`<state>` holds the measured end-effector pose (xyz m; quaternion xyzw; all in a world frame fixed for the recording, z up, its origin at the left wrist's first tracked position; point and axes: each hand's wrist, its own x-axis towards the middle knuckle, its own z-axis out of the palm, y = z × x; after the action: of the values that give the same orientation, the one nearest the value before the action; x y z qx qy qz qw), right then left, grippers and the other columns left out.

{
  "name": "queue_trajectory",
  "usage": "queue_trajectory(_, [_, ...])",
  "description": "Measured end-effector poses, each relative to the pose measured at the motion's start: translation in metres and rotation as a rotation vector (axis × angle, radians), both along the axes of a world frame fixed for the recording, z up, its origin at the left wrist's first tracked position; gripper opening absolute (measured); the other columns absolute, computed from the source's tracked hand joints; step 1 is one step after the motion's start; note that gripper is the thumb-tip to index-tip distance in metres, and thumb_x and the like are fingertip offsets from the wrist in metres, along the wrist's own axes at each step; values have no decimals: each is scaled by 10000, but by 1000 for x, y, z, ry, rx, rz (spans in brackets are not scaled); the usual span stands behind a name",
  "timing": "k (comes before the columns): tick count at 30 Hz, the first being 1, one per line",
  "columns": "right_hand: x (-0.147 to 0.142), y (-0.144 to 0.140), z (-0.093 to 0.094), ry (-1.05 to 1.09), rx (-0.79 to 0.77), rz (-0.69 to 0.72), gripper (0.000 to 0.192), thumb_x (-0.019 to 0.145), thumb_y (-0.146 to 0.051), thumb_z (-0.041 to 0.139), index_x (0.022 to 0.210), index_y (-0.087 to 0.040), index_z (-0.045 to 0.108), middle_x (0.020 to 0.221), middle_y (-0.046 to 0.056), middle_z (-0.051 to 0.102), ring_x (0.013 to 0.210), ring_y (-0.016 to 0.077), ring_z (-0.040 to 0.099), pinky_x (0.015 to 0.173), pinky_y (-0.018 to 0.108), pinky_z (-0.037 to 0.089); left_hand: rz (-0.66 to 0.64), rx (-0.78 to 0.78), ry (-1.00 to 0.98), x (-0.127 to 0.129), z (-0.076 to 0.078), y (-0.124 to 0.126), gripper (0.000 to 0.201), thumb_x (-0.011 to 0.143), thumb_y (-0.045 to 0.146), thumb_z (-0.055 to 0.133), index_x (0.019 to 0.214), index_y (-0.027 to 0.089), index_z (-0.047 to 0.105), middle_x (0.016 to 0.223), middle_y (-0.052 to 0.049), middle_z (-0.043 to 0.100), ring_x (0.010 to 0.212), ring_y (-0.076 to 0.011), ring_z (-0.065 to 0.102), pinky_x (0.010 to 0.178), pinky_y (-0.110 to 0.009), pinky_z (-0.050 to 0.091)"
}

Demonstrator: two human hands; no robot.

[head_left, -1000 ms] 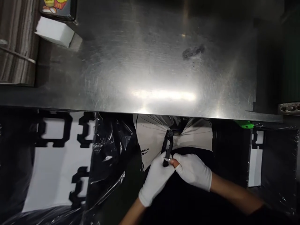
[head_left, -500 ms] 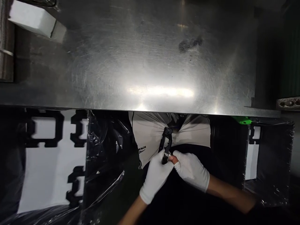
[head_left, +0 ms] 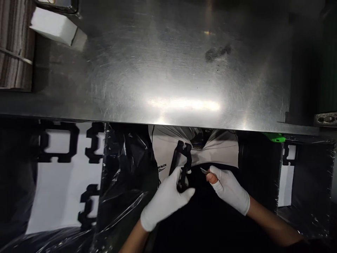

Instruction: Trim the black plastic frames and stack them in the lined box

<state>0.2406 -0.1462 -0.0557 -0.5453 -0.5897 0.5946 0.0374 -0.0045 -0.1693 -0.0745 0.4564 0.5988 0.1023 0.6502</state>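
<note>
My left hand, in a white glove, is closed round the lower part of a black plastic frame with notched edges. The frame stands tilted in front of my shirt, below the table edge. To its right, my right hand pinches a small metal blade between bare thumb and forefinger; the rest of that glove is white. The blade's tip points left toward the frame, with a gap between them. What lies inside my left palm is hidden.
A steel table spans the view ahead. On it stand a white block and a strapped brown stack. Bins lined with black plastic flank me; the left holds black frames on white sheets. A green object lies at right.
My right hand has drawn away to the right with the blade, off the frame. My left hand has moved slightly left, and the frame has turned to show more of its opening.
</note>
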Motion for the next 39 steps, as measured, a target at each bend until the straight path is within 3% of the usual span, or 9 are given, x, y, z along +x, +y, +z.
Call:
queue_trajectory(2, [-3, 0, 0, 15, -6, 81, 627, 1132, -730, 192, 858, -245, 478, 734, -21, 567, 639, 143, 544, 629, 273, 417, -20, 45, 199, 12, 1, -1, 469, 851, 402, 724, 1267, 233, 587, 1068, -94, 775, 987, -316, 753, 919, -445, 574])
queue_trajectory(5, [-9, -1, 0, -68, 7, 245, 557, 1169, -628, 235, 921, -234, 541, 797, -2, 662, 668, 152, 603, 631, 281, 395, -101, 88, 398, 27, 3, -3, 434, 897, 440, 666, 1265, 221, 598, 949, -90, 807, 894, -345, 793, 809, -432, 567])
queue_trajectory(10, [-18, -1, 3, -266, 61, 412, 431, 1193, -485, 323, 1035, -221, 625, 862, 20, 754, 704, 167, 689, 620, 296, 361, -233, 216, 630, 35, 1, -11, 295, 925, 455, 629, 1081, 206, 659, 737, -68, 775, 726, -335, 794, 651, -371, 483])
queue_trajectory(18, [-19, -1, 0, -293, 80, 450, 410, 1194, -471, 346, 1087, -220, 651, 923, 30, 800, 750, 191, 740, 632, 309, 342, -270, 447, 747, 35, -3, -19, 269, 926, 469, 650, 883, 204, 667, 599, -63, 710, 566, -302, 736, 575, -363, 427])
queue_trajectory(25, [-21, -2, 3, -310, 28, 418, 416, 1197, -469, 338, 1123, -220, 663, 899, 27, 798, 733, 188, 744, 614, 293, 338, -294, 497, 784, 35, -6, -23, 346, 940, 531, 647, 863, 197, 699, 610, -85, 723, 585, -307, 726, 585, -366, 441])
queue_trajectory(33, [-23, -2, 3, -303, -58, 357, 424, 1199, -469, 338, 1046, -222, 647, 868, 20, 782, 727, 170, 726, 612, 266, 359, -272, 625, 855, 35, -12, -28, 475, 964, 613, 654, 700, 218, 641, 487, -78, 620, 521, -288, 674, 572, -358, 378])
queue_trajectory(39, [-24, -10, 0, -268, -57, 250, 431, 1196, -483, 309, 981, -228, 581, 778, -5, 709, 639, 147, 648, 587, 262, 349, -269, 501, 893, 44, -10, -27, 517, 958, 657, 623, 700, 209, 649, 516, -97, 648, 553, -324, 697, 575, -352, 335])
